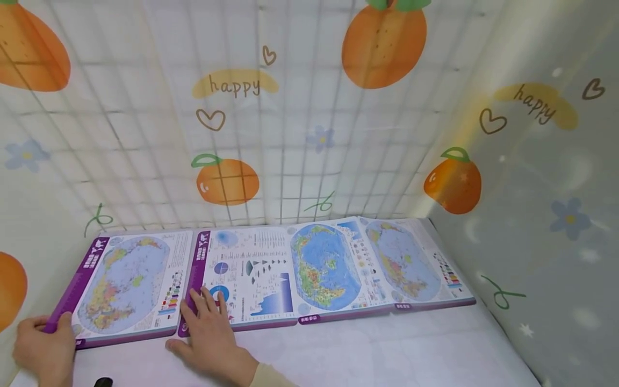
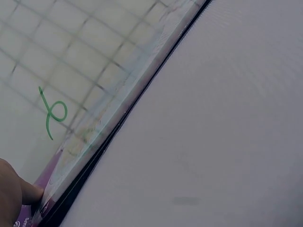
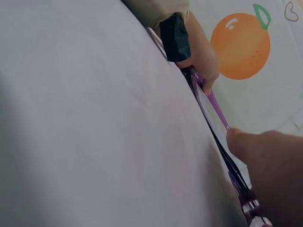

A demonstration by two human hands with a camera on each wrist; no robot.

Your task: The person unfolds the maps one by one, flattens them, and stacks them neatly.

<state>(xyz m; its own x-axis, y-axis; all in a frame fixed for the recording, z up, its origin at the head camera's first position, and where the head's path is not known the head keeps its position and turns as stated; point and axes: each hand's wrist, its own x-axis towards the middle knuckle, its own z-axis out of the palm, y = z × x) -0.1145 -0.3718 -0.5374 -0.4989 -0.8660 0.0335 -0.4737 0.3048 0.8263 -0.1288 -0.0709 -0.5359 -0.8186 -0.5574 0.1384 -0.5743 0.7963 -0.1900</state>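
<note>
Several world map sheets lie side by side along the back of a white table. My left hand [image 1: 45, 346] pinches the lower left corner of the leftmost map [image 1: 126, 285], at its purple edge strip. My right hand [image 1: 213, 336] rests with fingers spread on the purple left strip of the neighbouring map panel [image 1: 242, 279], with charts printed on it. In the left wrist view, part of the left hand [image 2: 12, 194] shows at the map corner. The right wrist view shows the right hand [image 3: 279, 165] in front and the left hand [image 3: 203, 52] beyond, gripping the purple edge.
Two more map panels, a blue relief map [image 1: 326, 269] and a pale map [image 1: 408, 263], continue to the right. A curtain [image 1: 300, 107] printed with oranges hangs behind, over a wire grid. The white tabletop [image 1: 362, 349] spreads in front. A small black thing [image 1: 103, 382] shows at the bottom edge.
</note>
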